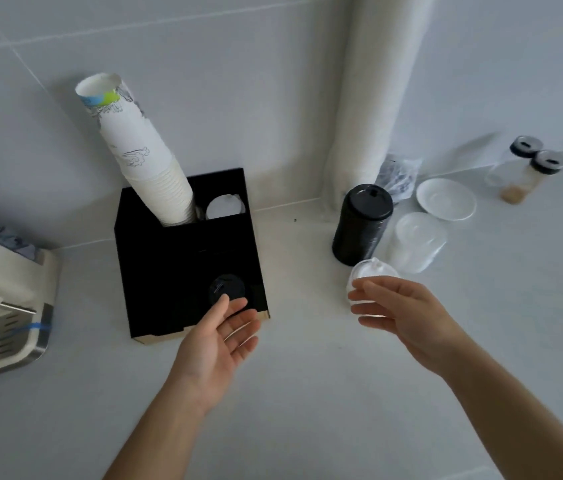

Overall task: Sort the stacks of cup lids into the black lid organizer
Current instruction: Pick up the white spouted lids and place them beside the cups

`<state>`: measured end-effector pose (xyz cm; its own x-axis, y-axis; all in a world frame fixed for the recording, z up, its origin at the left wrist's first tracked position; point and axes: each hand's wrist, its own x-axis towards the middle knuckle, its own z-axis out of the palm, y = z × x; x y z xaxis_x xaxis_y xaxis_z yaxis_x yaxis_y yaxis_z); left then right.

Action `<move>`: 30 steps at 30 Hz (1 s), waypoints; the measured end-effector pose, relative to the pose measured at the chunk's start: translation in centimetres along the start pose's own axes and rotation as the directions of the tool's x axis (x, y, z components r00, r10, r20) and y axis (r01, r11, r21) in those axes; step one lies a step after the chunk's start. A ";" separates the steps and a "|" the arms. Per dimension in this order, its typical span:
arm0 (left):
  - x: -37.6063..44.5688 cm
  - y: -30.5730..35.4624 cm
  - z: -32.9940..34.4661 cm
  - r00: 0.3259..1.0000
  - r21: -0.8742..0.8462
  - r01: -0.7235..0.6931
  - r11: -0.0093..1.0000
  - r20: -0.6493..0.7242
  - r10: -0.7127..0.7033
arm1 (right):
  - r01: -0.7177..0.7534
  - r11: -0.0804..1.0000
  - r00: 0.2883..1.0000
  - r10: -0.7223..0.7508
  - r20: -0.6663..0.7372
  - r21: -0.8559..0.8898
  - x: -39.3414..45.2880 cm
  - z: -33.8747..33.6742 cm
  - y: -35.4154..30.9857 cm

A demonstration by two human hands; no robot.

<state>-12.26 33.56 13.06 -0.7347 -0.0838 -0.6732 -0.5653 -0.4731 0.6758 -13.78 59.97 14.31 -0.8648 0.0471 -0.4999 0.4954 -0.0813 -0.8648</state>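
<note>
A black lid organizer (155, 271) sits on the white bench (307, 393), pushed back near the tiled wall so it stays out of the way. It has boxes open at the top, so lids can drop in from above. A tall pile of paper cups (141, 161) leans out of the back left box. A white lid (223, 206) lies in the back right box. Black lids (226, 287) sit in the front right box.

The left hand (219, 336) is at that front box. Its grip is spread, with the fingers loose and holding nothing. The thumb tip is right at the edge of the black lids. I think the hand is there to pat the lids down or to let go of them.

The right hand (397, 311) is by a small pile of clear lids (370, 271) on the bench. Its fingers are stretched out and lie in front of the pile. I cannot tell if they touch it. I think this pile is the next one to go into the organizer.

More lids wait on the right, close by so they are easy to reach. A tall stack of black lids (359, 226) stands up straight, and beside it a pile of clear domed lids (418, 240) leans over. A white saucer (446, 199) and two little jars (529, 168) sit farther back.
</note>
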 end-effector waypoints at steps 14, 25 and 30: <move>6.2 -4.9 10.0 0.992 0.285 0.110 0.952 0.026 -0.123 | -0.139 0.990 0.977 0.140 -0.163 0.012 6.0 -12.0 3.3; 10.7 -7.6 14.9 0.953 0.548 0.189 0.815 0.097 -0.286 | -0.220 0.974 0.973 0.215 -0.083 -0.060 10.9 -11.3 6.0; 11.7 -8.6 15.8 0.972 0.639 0.065 0.767 0.133 -0.193 | -0.249 0.962 0.969 0.247 -0.031 -0.112 11.8 -11.2 6.4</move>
<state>-21.88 50.46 4.13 -0.6550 0.1265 -0.7450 -0.7206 0.1923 0.6662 -19.89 71.20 2.38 -0.7128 0.0560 -0.6992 0.7010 0.0212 -0.7129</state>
